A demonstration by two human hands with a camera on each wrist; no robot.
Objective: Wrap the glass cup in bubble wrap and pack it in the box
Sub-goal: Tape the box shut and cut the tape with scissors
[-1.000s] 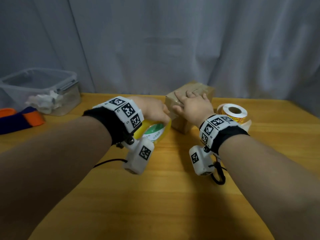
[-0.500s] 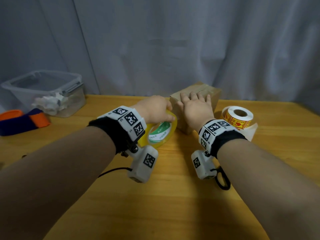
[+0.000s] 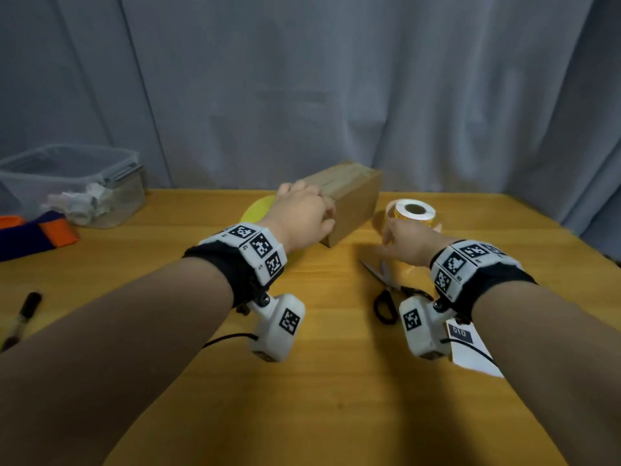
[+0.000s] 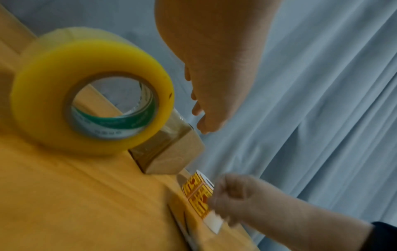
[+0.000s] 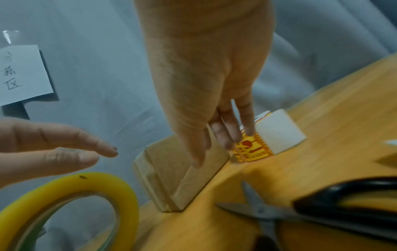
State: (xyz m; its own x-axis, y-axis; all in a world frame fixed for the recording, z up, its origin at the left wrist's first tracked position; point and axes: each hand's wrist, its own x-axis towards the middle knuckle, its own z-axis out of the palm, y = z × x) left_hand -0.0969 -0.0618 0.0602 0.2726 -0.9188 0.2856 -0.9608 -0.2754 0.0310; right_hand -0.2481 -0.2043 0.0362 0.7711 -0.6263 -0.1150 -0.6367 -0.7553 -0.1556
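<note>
Already the cardboard box (image 3: 346, 200) looks closed, with clear tape shining over its near end in the left wrist view, so we judge the glass cup is inside it; we cannot see the cup or the bubble wrap at all. The box lies at the centre of the head view, near the back edge of the counter (image 3: 319, 381). Its long axis runs from the lower left to the upper right of that frame, with one short end turned toward us.

We expect it to be light and quite stiff, but the content is fragile, so it should be taken by the two long side faces and not be squeezed or dropped.

Our left hand (image 3: 302, 213) is at the near left corner of the box with relaxed fingers that grip nothing; the yellow tape roll (image 4: 92, 105) stands free beside it. Our right hand (image 3: 406, 243), at the right of the box, reaches to the sticker roll (image 3: 414, 211); its fingers (image 5: 227, 135) are straight and touch the roll's side. Scissors (image 3: 386, 287) lie just below that hand.
</note>
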